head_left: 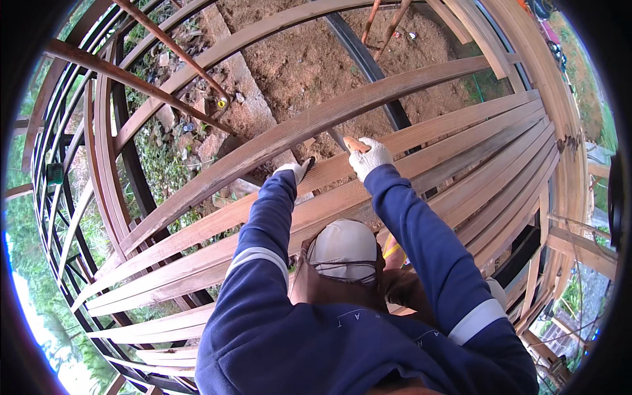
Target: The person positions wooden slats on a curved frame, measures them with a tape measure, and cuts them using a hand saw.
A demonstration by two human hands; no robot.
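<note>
My right hand (pixel 370 158), in a white knit glove, is closed round the orange handle (pixel 357 144) of what looks like a handsaw. Its flat grey blade (pixel 338 138) points up and left across the gap between two boards. My left hand (pixel 292 172), gloved the same way, is at the upper edge of a long wooden board (pixel 250 214). A small dark thing (pixel 308 166) shows at its fingertips, too small to make out. Another long board (pixel 263 146) runs just beyond both hands.
Several long boards (pixel 454 197) lie side by side, with gaps, over dark metal beams (pixel 372 69). Earth and rubble (pixel 296 56) show below. Rusty poles (pixel 131 76) slant in at the upper left. Close to my body is a beige rounded cloth thing (pixel 345 240) with dark cord.
</note>
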